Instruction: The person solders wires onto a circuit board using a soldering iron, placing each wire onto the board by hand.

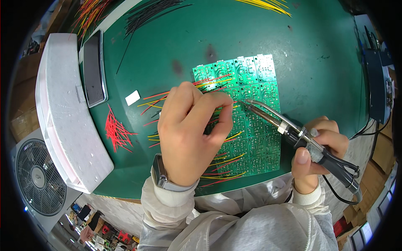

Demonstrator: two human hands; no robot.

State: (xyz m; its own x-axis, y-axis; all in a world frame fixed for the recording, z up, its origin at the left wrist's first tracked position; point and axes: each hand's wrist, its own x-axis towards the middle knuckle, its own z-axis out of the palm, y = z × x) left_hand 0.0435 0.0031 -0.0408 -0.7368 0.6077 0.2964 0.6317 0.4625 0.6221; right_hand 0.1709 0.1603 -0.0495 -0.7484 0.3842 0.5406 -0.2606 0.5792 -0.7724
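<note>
A panel of green circuit boards (pixel 264 121) lies on the green table, with red, yellow and black wires (pixel 226 161) fixed along its left columns and trailing left. My left hand (pixel 190 121), wearing a watch, reaches over these wires. Its thumb and forefinger are pinched on a thin wire, apparently red, at the panel's middle; the hand hides much of it. In my right hand (pixel 324 140) is a soldering iron (pixel 289 129) with a thin metal feed tube along its shaft. Its tip is close beside my left fingertips, at the board surface.
Loose red wires (pixel 116 129) lie left of my hand, near a small white block (pixel 132 98). A phone (pixel 94 69) rests by a white foam box (pixel 63 108). Black wires (pixel 150 14) and yellow wires (pixel 268 6) lie at the back. A blue device (pixel 377 83) stands right.
</note>
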